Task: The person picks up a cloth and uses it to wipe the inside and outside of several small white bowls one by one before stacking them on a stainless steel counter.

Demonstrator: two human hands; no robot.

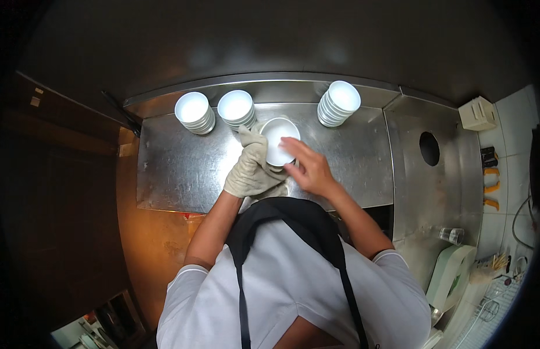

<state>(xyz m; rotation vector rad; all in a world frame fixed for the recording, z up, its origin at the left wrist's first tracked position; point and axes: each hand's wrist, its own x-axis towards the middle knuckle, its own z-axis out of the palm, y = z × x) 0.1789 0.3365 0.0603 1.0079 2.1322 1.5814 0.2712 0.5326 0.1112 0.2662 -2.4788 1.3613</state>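
Note:
A white bowl (276, 150) is tipped up in front of me, its hollow facing the camera. My left hand (251, 174) is covered by a beige cloth (257, 163) and holds the bowl from its left side through the fabric. Part of the cloth hangs below the bowl. My right hand (311, 168) is bare and comes in from the right. Its fingers reach over the bowl's right rim and the thumb lies by the lower rim; whether they grip it is unclear.
White bowls stand in a left stack (193, 109), a middle stack (236, 109) and a right stack (342, 100) along the back of the steel counter (178, 174). To the right are a round hole (429, 148), a clear cup (451, 235) and a pale green-and-white appliance (446, 275).

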